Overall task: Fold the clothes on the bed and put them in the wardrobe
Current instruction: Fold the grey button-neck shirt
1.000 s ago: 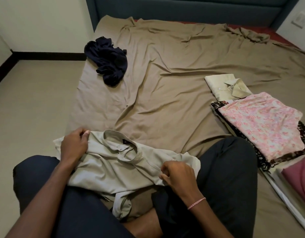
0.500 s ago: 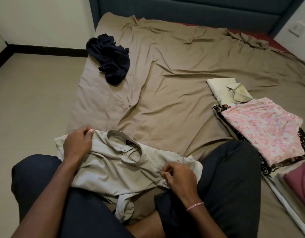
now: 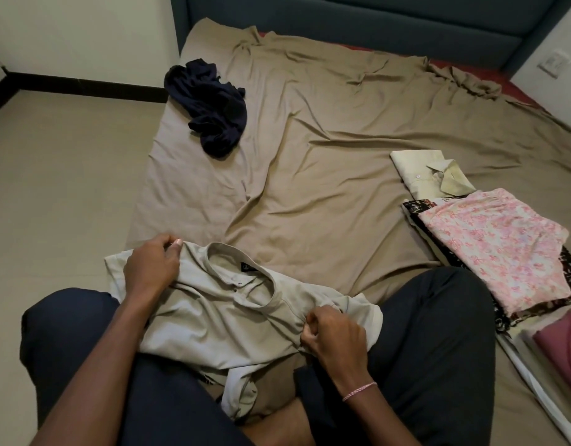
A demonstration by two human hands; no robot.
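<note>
A pale grey collared shirt (image 3: 219, 317) lies across my lap, collar facing away from me. My left hand (image 3: 150, 268) grips its left shoulder. My right hand (image 3: 334, 334) pinches the fabric at its right shoulder. A crumpled dark navy garment (image 3: 213, 107) lies at the far left of the bed. To my right sits a folded cream shirt (image 3: 429, 172), and beside it a folded pink floral garment (image 3: 499, 249) on top of a dark patterned one (image 3: 451, 259). A maroon folded piece (image 3: 567, 349) shows at the right edge.
I sit cross-legged in dark trousers on a wrinkled tan bedsheet (image 3: 326, 162). A dark blue headboard (image 3: 374, 17) runs along the far side. Bare floor (image 3: 58, 175) lies left of the bed. A wall switch (image 3: 555, 62) is at the upper right.
Both hands keep their hold on the grey shirt, which stays in my lap with only slight shifts of the fabric. The view has tilted down a little.
</note>
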